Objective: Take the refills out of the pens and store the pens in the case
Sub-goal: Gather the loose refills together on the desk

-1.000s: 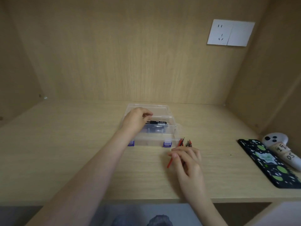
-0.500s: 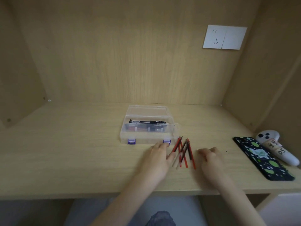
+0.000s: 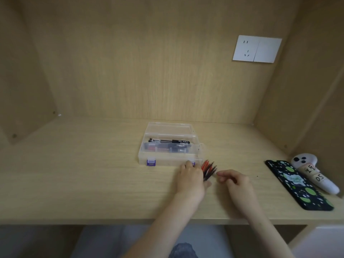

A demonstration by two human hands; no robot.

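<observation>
A clear plastic case (image 3: 167, 161) with purple latches stands open in the middle of the desk, its lid lying back. Several black and red pens (image 3: 169, 142) lie inside it. Just right of the case's front corner, a bunch of red and black refills (image 3: 208, 169) lies gathered together. My left hand (image 3: 191, 180) holds the near ends of the bunch between its fingers and thumb. My right hand (image 3: 235, 180) rests on the desk right of the refills, fingers loosely curled, its fingertips close to them and holding nothing.
A phone in a black case with green spots (image 3: 297, 185) lies at the desk's right. A white controller (image 3: 314, 175) lies beside it against the side wall. A wall socket (image 3: 256, 48) is on the back panel. The desk's front edge (image 3: 111, 220) is near my arms.
My left hand left the case and came down to the refills. The refills, spread out half a second ago, are now bunched together. My right hand shifted slightly right.
</observation>
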